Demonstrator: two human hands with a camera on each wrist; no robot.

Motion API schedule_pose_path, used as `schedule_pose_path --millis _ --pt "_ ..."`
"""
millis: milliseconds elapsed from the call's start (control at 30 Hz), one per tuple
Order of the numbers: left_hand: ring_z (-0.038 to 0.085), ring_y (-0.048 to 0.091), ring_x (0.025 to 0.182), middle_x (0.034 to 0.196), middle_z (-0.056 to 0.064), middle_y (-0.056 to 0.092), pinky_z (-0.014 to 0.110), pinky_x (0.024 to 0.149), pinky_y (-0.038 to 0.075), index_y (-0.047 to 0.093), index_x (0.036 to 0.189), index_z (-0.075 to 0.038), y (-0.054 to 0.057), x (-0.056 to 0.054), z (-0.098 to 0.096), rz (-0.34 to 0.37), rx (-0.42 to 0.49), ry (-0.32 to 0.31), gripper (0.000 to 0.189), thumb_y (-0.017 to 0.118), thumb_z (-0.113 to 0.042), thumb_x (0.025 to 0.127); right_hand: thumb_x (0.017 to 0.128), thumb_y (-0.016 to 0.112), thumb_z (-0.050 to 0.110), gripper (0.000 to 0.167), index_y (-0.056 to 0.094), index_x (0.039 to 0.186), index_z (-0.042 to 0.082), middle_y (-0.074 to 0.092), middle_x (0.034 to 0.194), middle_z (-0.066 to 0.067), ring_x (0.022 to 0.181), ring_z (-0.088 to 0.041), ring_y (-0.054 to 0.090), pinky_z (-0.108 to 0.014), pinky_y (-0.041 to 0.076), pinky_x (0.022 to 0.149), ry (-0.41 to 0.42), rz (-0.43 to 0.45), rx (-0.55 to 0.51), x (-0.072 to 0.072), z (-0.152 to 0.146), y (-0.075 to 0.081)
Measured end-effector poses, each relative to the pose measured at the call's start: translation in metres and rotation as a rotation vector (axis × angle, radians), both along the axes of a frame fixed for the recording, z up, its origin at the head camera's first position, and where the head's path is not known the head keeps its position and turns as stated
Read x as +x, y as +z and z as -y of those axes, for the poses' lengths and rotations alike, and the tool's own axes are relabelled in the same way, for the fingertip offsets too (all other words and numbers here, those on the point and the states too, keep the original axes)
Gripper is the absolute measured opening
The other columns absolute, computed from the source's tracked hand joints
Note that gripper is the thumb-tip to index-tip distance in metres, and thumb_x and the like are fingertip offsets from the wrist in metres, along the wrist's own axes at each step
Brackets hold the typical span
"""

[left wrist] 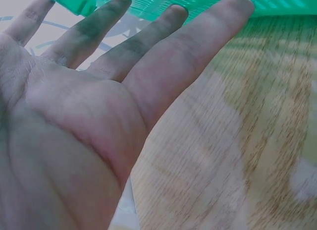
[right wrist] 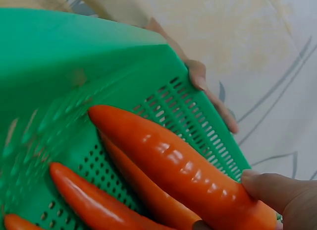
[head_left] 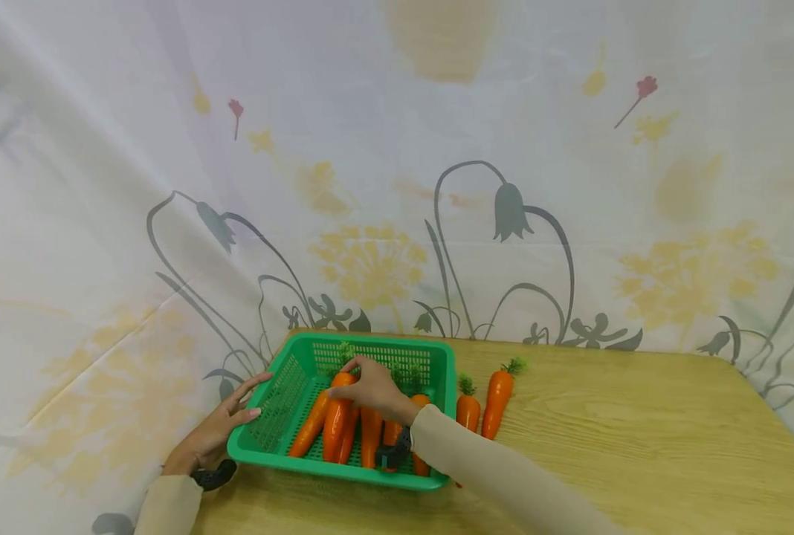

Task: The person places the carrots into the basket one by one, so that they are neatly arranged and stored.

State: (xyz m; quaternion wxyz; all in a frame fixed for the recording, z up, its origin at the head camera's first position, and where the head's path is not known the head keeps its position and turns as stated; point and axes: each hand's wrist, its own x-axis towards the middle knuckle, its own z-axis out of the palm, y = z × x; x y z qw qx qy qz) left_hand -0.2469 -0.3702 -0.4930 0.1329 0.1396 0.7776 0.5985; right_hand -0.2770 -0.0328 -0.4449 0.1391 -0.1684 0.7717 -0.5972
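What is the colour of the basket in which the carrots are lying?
The basket is green; it shows best in the head view.

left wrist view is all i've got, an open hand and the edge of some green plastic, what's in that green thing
Observer: The green basket has several carrots in it.
Operator: ok and is anyone working in there right now
Observer: Yes, the right hand is inside, pinching one carrot near its thick end.
Operator: anything lying outside it
Observer: At least two more carrots lie on the wooden table, just right of the basket in the head view; the right sleeve crosses there, so I can't rule out another.
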Motion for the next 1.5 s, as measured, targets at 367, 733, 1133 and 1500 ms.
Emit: schedule_pose_path --millis 367,733,1133,1500 --pt "0.055 -0.015 0.150 0.169 0.019 -0.017 0.087 0.105 0.010 0.019 0.166 -0.022 0.000 0.003 0.004 0.021 -0.016 0.004 0.062 0.046 -0.018 0.110 0.088 0.084 0.015 0.043 0.058 0.120 0.005 0.064 0.097 -0.009 0.074 -0.022 0.070 -0.039 0.063 0.068 -0.077 0.043 -0.062 -0.003 0.037 -0.010" --pt "0.059 -0.009 0.149 0.168 0.021 -0.016 0.085 0.107 0.018 0.017 0.166 -0.020 0.003 0.002 0.000 0.013 -0.028 -0.008 0.063 0.046 -0.020 0.110 0.087 0.085 0.020 0.046 0.061 0.123 0.006 0.063 0.099 -0.007 0.072 -0.018 0.065 -0.038 0.061 0.065 -0.133 0.025 -0.069 -0.005 0.060 -0.017" --pt "0.058 -0.012 0.149 0.169 0.019 -0.015 0.083 0.108 0.017 0.017 0.166 -0.019 0.005 0.001 -0.003 -0.008 -0.016 -0.041 0.064 0.047 -0.017 0.110 0.086 0.085 0.012 0.040 0.066 0.121 0.005 0.063 0.101 -0.009 0.073 -0.016 0.065 -0.032 0.058 0.062 -0.103 -0.064 0.038 -0.009 0.067 -0.018" --pt "0.060 -0.005 0.149 0.168 0.019 -0.018 0.078 0.110 0.026 0.017 0.166 -0.020 0.004 0.001 -0.004 0.040 0.031 -0.007 0.065 0.049 -0.018 0.110 0.090 0.078 0.001 0.029 0.069 0.118 -0.002 0.066 0.098 -0.009 0.072 -0.024 0.071 -0.033 0.061 0.063 -0.027 -0.101 -0.024 -0.020 0.065 -0.019"
